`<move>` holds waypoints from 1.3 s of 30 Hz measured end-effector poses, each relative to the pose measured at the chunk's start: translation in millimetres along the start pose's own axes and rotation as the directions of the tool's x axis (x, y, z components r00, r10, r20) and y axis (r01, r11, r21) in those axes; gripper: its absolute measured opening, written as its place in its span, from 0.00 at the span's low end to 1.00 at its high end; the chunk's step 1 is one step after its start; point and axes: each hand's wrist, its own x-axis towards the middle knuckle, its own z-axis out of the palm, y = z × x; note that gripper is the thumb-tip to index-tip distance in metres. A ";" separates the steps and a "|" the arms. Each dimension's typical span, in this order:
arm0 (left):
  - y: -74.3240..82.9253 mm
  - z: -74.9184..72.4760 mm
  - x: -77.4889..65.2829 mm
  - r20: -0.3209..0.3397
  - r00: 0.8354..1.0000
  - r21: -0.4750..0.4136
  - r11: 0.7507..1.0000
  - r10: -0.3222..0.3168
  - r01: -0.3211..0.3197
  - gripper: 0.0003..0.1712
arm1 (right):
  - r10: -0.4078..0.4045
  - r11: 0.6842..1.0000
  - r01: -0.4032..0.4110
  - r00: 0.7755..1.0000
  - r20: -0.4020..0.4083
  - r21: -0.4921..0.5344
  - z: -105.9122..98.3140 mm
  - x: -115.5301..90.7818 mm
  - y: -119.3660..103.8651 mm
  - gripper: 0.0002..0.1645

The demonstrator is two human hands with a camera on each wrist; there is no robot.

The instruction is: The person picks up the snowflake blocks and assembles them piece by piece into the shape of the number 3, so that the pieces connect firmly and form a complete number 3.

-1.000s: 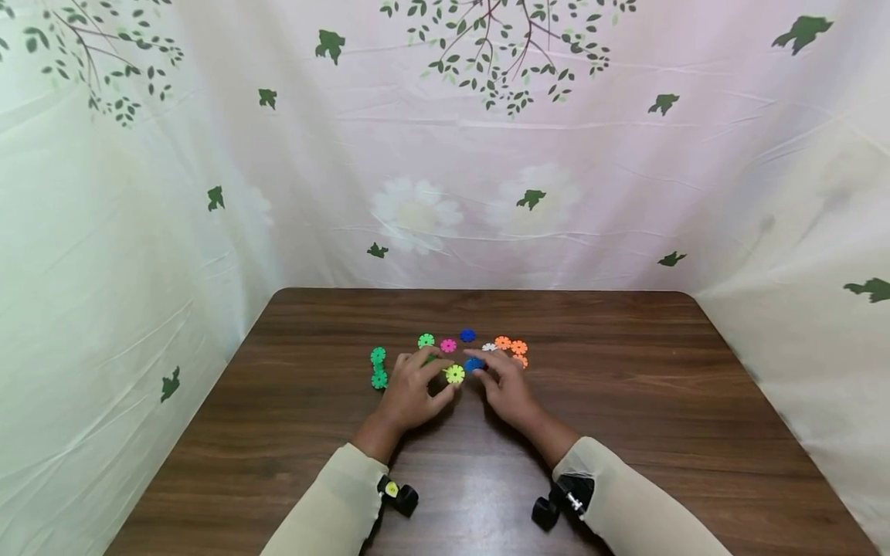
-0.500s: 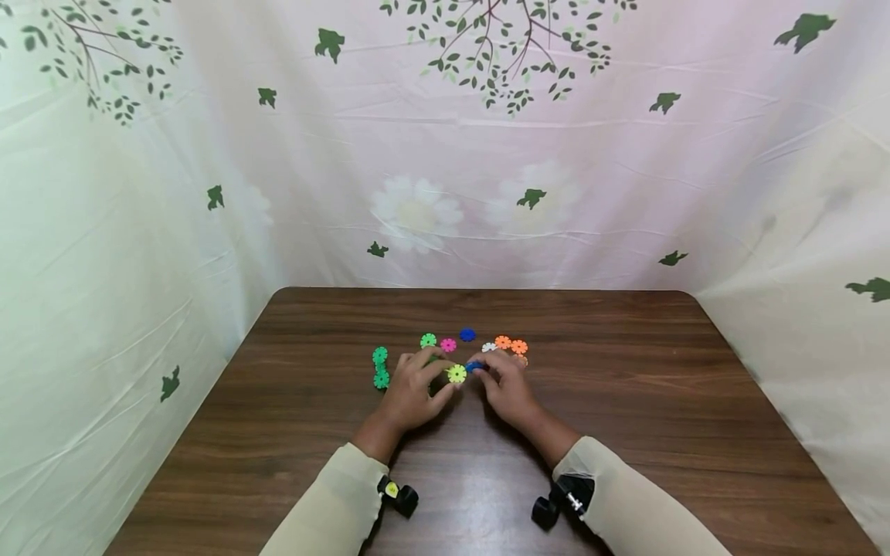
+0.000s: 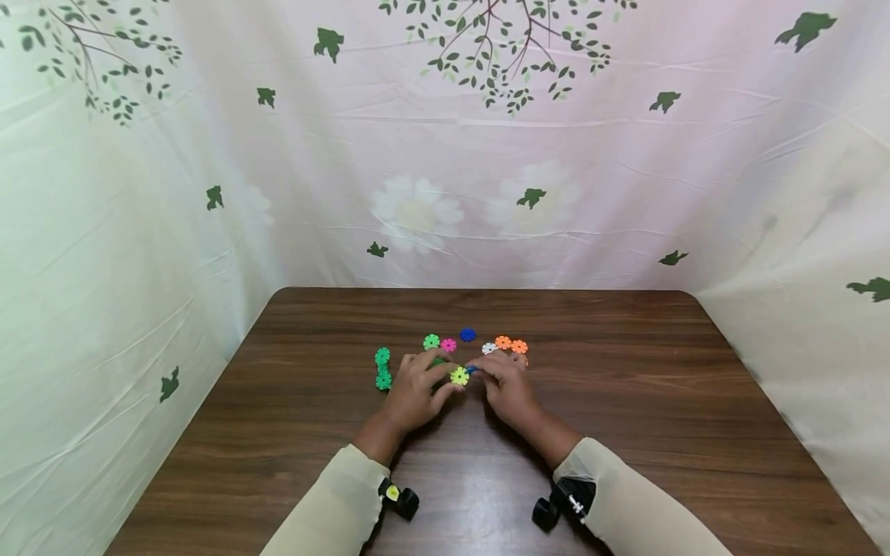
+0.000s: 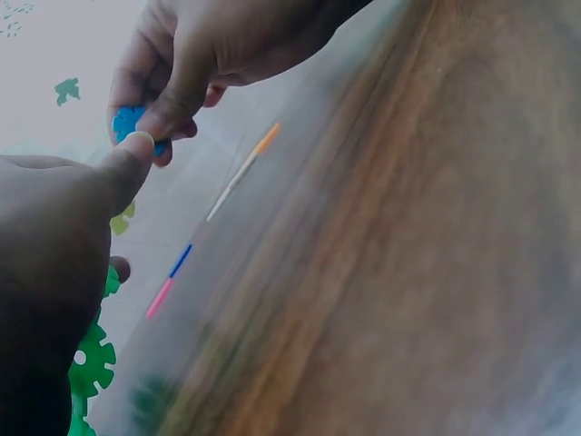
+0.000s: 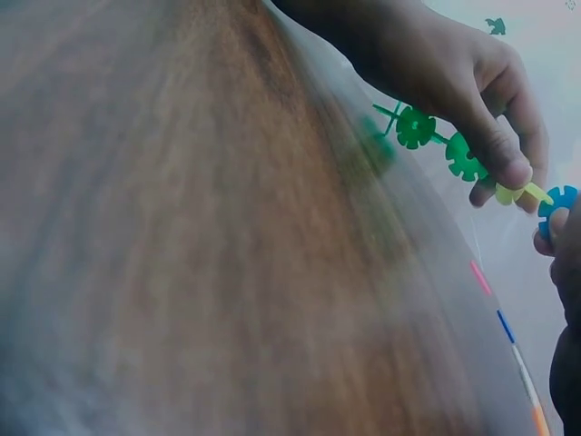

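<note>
My left hand [image 3: 416, 392] pinches a lime-yellow notched plastic disc [image 3: 460, 376], one of the slotted flower-shaped linking discs. A chain of green discs [image 5: 467, 159] joins on to it and runs behind that hand. Dark green discs [image 3: 383, 378] stick out at its left, and a light green disc [image 3: 431, 341] shows beyond the fingers. With thumb and fingers, my right hand [image 3: 510, 388] pinches a blue notched disc [image 4: 128, 120], turned nearly edge-on in the head view. Its edge meets the yellow disc [image 5: 537, 193] in the right wrist view.
On the brown wooden table [image 3: 626, 401], beyond the hands, lie a pink disc [image 3: 448, 345], another blue disc [image 3: 467, 334], a white disc [image 3: 490, 348] and several orange discs [image 3: 519, 347]. A printed cloth [image 3: 445, 170] hangs around the table's back and sides.
The blue disc has tilted from face-up to nearly edge-on in my right hand and moved left against the yellow disc. My left hand and the green chain have shifted slightly right.
</note>
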 end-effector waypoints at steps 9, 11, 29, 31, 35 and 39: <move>5.4 3.7 0.6 -0.029 1.000 0.081 0.997 -0.007 0.009 0.21 | -0.034 0.999 0.033 0.999 -0.016 -0.029 -0.7 1.3 -0.6 0.16; 7.8 4.6 0.6 -0.025 0.999 0.120 0.992 -0.029 0.032 0.21 | -0.018 0.999 0.017 1.000 -0.018 -0.037 -0.2 0.5 0.3 0.18; 40.8 9.0 4.8 -0.080 0.988 0.262 0.954 -0.129 0.146 0.21 | 0.087 0.992 -0.085 0.996 0.010 -0.094 1.7 -1.6 -0.8 0.21; 44.1 12.4 4.4 -0.096 0.982 0.201 0.963 -0.163 0.180 0.22 | 0.100 0.990 -0.098 0.995 0.013 -0.103 2.1 -1.6 -1.1 0.23; 48.1 17.5 4.9 -0.145 0.970 0.116 0.970 -0.194 0.212 0.23 | 0.137 0.987 -0.135 0.990 0.018 -0.089 2.4 -1.0 -2.2 0.26; 48.6 19.4 6.3 -0.163 0.968 0.056 0.978 -0.190 0.202 0.21 | 0.171 0.983 -0.168 0.985 0.032 -0.072 1.7 0.1 -3.0 0.26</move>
